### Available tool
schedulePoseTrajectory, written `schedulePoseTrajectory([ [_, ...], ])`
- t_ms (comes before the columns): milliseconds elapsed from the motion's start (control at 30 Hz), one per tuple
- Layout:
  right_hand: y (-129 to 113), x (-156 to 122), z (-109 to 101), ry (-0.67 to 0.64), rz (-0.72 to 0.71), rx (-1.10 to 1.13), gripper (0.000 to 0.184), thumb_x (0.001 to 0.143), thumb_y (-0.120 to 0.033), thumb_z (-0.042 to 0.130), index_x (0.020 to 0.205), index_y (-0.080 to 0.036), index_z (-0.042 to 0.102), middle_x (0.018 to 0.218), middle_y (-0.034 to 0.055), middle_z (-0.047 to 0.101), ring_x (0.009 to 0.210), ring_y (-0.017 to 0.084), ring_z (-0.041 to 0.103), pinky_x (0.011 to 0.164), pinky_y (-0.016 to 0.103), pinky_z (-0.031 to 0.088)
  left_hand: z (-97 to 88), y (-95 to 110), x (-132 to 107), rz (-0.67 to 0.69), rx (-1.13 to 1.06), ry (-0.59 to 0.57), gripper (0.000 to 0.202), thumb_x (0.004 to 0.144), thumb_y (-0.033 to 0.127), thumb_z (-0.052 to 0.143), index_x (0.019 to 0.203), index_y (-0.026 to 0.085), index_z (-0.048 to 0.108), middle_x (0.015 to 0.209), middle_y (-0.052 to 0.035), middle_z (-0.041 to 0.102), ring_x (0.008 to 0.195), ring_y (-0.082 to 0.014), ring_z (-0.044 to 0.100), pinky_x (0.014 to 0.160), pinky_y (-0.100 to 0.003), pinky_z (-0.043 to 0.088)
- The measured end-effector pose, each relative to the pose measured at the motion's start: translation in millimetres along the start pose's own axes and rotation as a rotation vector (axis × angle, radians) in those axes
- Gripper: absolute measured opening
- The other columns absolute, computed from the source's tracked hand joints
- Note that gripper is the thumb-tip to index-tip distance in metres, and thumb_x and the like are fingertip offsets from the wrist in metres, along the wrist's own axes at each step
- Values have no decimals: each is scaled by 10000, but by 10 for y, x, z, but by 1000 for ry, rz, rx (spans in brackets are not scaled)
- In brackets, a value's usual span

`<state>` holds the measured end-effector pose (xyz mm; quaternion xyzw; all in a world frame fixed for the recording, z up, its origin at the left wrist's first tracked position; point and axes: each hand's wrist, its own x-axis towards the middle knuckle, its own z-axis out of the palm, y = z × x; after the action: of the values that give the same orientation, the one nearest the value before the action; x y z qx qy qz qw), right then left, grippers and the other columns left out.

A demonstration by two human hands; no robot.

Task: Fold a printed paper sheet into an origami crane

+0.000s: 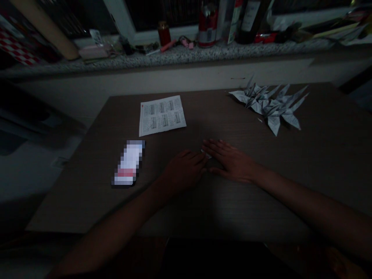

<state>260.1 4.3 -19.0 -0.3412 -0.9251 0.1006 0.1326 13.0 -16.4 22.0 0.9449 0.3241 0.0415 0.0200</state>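
Observation:
A small piece of folded paper (208, 155) lies on the table under both my hands; only a pale sliver of it shows between them. My left hand (186, 167) is closed at its left side, fingers bent and together against the paper. From the right, my right hand (231, 161) lies flat over the paper, fingers stretched out and thumb apart. Most of the paper is hidden, and in the dim light its shape cannot be made out.
A printed sheet (162, 115) lies behind my left hand. A phone with a blurred bright screen (128, 163) is at the left. Several folded paper cranes (273, 102) are heaped at the back right. Bottles and a red can (208, 25) stand on the stone sill (180, 56).

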Motion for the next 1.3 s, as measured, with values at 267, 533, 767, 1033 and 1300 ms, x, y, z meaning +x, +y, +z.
schedulePoseTrajectory([
  [267,8,12,11,-11,11,-6,776,1025,-585,487,1654,-191,262,1707,134,279,1577,299,253,1268,549,271,28,-11,-13,-57,-29,34,399,1105,277,387,1422,145,589,1419,-93,655,1316,-239,591,1200,-429,328],
  [533,75,-28,15,30,55,18,725,1077,-510,396,1680,-204,135,1715,147,236,1575,277,248,1276,541,258,-14,-18,-6,-140,-195,76,368,1104,289,401,1367,166,626,1380,-69,670,1263,-222,602,1132,-417,407],
  [767,177,-86,15,44,142,-24,703,1090,-484,357,1685,-200,112,1713,145,232,1578,285,236,1279,544,252,5,-47,-2,-133,-201,51,363,1099,287,412,1376,193,627,1409,-62,654,1286,-239,587,1160,-456,376],
  [1033,139,-90,-57,72,130,41,649,1091,-424,388,1677,-248,171,1714,121,256,1568,284,271,1273,567,262,114,-90,24,-121,-239,135,330,1042,324,558,1325,190,663,1403,-98,634,1280,-277,581,1112,-467,445],
  [1300,176,-110,-121,112,24,155,409,1048,-328,528,1449,-253,540,1635,120,446,1497,307,431,1236,607,327,108,-172,-8,-120,-285,155,296,1045,325,561,1296,221,679,1430,-82,610,1290,-271,581,1102,-471,464],
])
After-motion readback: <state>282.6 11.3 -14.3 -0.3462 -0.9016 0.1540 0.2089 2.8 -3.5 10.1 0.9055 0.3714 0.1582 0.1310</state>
